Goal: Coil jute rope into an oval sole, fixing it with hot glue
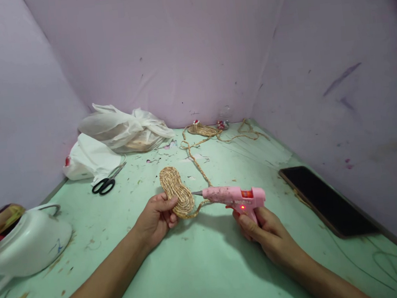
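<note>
My left hand (pixel 157 219) pinches the near end of a sole-shaped coil of braided jute (pixel 175 190), holding it just above the green table (pixel 203 270). My right hand (pixel 262 232) grips the handle of a pink hot glue gun (pixel 236 196) with a red light lit. Its metal tip points left, close to the coil's right edge. A loose braided jute cord (pixel 200 167) runs from the coil toward the back wall.
Black scissors (pixel 107 182) and white plastic bags (pixel 119 133) lie at the back left. A white container (pixel 21 241) stands at the left edge. A dark phone (pixel 324 200) rests at the right. Another jute piece (pixel 203 129) and tangled cord sit by the back wall.
</note>
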Available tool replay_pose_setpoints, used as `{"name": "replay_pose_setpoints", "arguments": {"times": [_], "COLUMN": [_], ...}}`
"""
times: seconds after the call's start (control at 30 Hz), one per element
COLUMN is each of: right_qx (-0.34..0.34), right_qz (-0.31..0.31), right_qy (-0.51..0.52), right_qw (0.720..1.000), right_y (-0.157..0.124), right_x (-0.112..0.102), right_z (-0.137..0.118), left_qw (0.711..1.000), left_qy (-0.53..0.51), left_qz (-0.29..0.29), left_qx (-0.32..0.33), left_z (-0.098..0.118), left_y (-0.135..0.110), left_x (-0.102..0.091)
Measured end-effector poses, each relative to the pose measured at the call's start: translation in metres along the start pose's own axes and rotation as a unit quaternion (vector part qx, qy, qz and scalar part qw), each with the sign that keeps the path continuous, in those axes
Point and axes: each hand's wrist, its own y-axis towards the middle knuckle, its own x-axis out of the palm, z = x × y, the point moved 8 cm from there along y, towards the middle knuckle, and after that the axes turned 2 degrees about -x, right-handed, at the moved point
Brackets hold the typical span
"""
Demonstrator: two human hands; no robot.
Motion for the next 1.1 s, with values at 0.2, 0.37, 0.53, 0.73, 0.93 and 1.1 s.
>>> {"name": "replay_pose_setpoints", "arguments": {"times": [0.2, 0.37, 0.53, 0.73, 0.93, 1.1], "right_qx": [0.020, 0.094, 0.137, 0.167, -0.194, -0.296], "right_qz": [-0.001, 0.091, 0.138, 0.159, 0.039, -0.247], "right_qy": [-0.064, -0.120, -0.254, -0.510, -0.422, -0.379], "right_qw": [0.998, 0.984, 0.947, 0.829, 0.885, 0.841], "right_y": [0.005, 0.033, 0.071, 0.078, 0.062, 0.043], "right_x": [-0.002, -0.037, -0.077, -0.108, -0.016, 0.081], "right_z": [-0.009, -0.006, 0.002, -0.019, -0.073, -0.059], "left_qw": [1.000, 0.996, 0.980, 0.877, 0.707, 0.648], "left_qy": [0.026, 0.042, 0.150, 0.451, 0.688, 0.710], "left_qz": [-0.012, 0.072, 0.112, 0.090, 0.064, -0.091], "left_qx": [-0.004, -0.015, -0.070, -0.141, 0.149, 0.259], "left_z": [-0.003, 0.001, 0.000, -0.001, 0.055, 0.041], "left_y": [-0.003, -0.015, -0.029, -0.038, -0.047, -0.046], "left_x": [0.003, -0.013, -0.028, -0.040, -0.012, 0.018]}}
